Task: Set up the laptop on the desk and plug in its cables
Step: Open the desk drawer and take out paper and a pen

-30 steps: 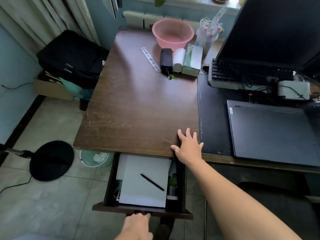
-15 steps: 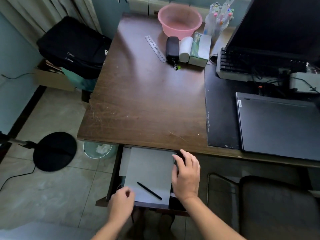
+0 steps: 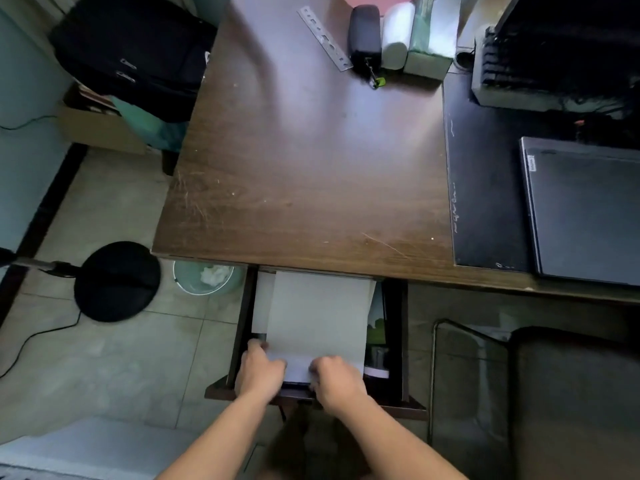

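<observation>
A closed dark grey laptop lies on a black desk mat at the right of the brown desk. Below the desk's front edge a drawer stands pulled out. A white sheet of paper lies on top of its contents. My left hand and my right hand both grip the near edge of that sheet, fingers curled over it. The pen seen earlier on the paper is out of sight. No cable is visible in either hand.
A keyboard and a monitor sit at the back right. A ruler, black case, white roll and green box line the desk's back. A chair stands at the right, a waste bin and a black lamp base at the left.
My right hand left the desk edge and dropped into the drawer. My left hand moved from the drawer front onto the paper. Both now hold the sheet's near edge; the pen is gone from view.
</observation>
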Demonstrator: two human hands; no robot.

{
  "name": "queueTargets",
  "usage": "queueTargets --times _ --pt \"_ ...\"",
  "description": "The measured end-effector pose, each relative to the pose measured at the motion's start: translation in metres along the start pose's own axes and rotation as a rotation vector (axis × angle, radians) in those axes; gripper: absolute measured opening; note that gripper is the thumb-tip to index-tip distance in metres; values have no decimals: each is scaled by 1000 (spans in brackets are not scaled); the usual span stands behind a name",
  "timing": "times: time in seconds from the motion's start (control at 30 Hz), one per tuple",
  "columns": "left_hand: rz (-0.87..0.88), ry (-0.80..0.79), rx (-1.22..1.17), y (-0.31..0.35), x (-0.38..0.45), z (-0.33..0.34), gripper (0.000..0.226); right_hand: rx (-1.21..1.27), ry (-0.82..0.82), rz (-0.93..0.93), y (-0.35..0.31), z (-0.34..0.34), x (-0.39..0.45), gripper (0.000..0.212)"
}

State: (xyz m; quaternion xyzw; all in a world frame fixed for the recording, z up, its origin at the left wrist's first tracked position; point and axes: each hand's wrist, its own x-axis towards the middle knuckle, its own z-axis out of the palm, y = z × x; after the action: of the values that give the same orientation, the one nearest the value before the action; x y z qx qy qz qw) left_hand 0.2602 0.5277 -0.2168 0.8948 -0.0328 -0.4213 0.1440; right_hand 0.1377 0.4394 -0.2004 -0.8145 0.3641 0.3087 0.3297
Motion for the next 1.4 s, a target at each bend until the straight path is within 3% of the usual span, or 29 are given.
queueTargets --times 0.2,0.37,0.53,0.63,0.73,0.87,0.97,1.23,1.4 --pt "-14 43 26 -3 15 -7 26 -41 -151 -26 -6 2 18 29" --pt "-8 44 39 -7 9 -6 38 17 -223 29 -6 8 14 35" --pt "-21 31 -89 0 4 -8 29 172 -215 80 1 5 11 14" --pt "-45 -20 -207 1 3 -14 27 190 -170 87 7 0 -1 9" --pt "-7 -69 -294 2 2 -23 24 78 10 131 16 -10 -25 13" --pt "-5 -167 -436 7 -10 -31 12 202 187 257 23 -19 -53 10" --pt "12 -262 -488 15 -18 -34 22 214 190 257 23 -26 -60 9" --pt "5 -233 -567 26 -49 -52 28 155 233 174 0 -74 -71 19" --pt "157 -230 -560 15 -88 -82 22 78 108 145 -15 -102 -101 21"
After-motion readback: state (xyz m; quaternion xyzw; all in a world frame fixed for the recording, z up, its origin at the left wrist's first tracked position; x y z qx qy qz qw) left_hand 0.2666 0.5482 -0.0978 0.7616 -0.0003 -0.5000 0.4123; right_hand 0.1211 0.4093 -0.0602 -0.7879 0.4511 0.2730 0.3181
